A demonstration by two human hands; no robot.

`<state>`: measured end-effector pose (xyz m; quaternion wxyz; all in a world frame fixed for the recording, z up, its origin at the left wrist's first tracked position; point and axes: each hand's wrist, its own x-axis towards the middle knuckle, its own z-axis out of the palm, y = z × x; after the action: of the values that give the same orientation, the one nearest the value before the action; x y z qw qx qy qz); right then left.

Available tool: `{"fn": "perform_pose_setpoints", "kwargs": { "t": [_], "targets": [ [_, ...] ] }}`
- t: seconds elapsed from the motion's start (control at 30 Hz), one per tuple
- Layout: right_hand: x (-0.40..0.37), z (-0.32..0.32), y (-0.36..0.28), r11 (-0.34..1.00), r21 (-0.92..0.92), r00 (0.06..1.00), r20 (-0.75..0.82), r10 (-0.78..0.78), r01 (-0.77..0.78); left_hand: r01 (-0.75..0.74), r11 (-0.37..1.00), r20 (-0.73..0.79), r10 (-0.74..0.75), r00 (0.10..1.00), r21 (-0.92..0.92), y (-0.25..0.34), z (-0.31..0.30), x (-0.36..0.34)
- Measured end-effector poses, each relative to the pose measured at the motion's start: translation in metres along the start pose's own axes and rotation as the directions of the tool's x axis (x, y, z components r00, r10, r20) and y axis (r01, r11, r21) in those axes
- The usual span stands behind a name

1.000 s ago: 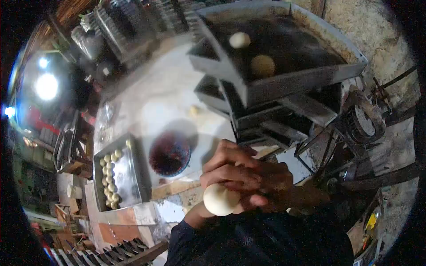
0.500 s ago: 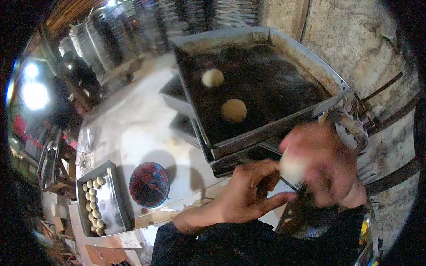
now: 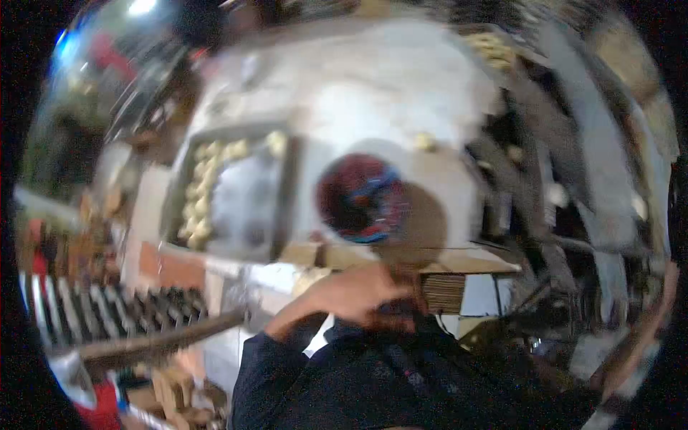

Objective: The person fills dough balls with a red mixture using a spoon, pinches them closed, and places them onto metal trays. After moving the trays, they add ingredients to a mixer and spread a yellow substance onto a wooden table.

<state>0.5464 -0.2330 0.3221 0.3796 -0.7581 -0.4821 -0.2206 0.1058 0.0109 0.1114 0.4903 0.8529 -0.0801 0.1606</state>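
My left hand (image 3: 362, 294) is held in front of my chest, over the table's near edge, below a round red and blue bowl (image 3: 362, 197). Its fingers point right and are smeared by motion, so I cannot see whether they hold anything. What looks like my right forearm (image 3: 638, 351) stretches along the far right; the hand's fingers cannot be made out. Dough balls (image 3: 202, 190) line the left and far sides of a metal tray (image 3: 284, 190) left of the bowl. A single pale ball (image 3: 424, 141) appears right of the bowl.
Dark trays (image 3: 530, 136) with grey edges stand at the right, and a few pale balls show among them. More pale pieces (image 3: 491, 49) lie at the far right of the white table (image 3: 401, 79). A slatted rack (image 3: 122, 312) stands at lower left.
My view has swung left and down, bringing the bowl and dough tray toward the middle. My hands have parted; they were together at a pale ball beside the stacked trays.
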Motion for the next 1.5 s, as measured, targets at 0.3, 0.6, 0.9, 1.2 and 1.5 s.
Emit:
{"fn": "perform_pose_setpoints", "kwargs": {
  "t": [0.3, 0.6, 0.9, 1.2, 1.5],
  "targets": [
    [-0.139, 0.072, -0.057, 0.923, -0.012, 0.92, -0.08, -0.384, 0.384, 0.417, 0.554, -0.683, -0.671, -0.289, -0.721, -0.284, -0.201, -0.364],
    [-0.127, 0.234, -0.229, 0.828, 0.418, 0.886, 0.101, -0.452, 0.374, 0.908, 0.387, -0.975, -0.206, -0.084, -0.16, -0.334, -0.227, -0.268],
    [-0.18, 0.311, -0.212, 0.6, 0.575, 0.57, 0.79, -0.228, -0.557, 0.337, 0.936, -0.641, -0.319, 0.698, -0.098, -0.041, -0.005, -0.032],
    [-0.181, 0.258, -0.189, 0.62, 0.784, 0.813, 0.344, -0.47, 0.027, 0.217, 0.856, -0.757, -0.517, 0.399, -0.47, 0.007, 0.049, 0.022],
    [-0.247, 0.252, -0.272, 0.387, 0.911, 0.979, 0.187, -0.086, -0.14, -0.05, 0.987, -0.859, -0.106, 0.501, -0.151, 0.049, 0.084, -0.027]
  ]
}}
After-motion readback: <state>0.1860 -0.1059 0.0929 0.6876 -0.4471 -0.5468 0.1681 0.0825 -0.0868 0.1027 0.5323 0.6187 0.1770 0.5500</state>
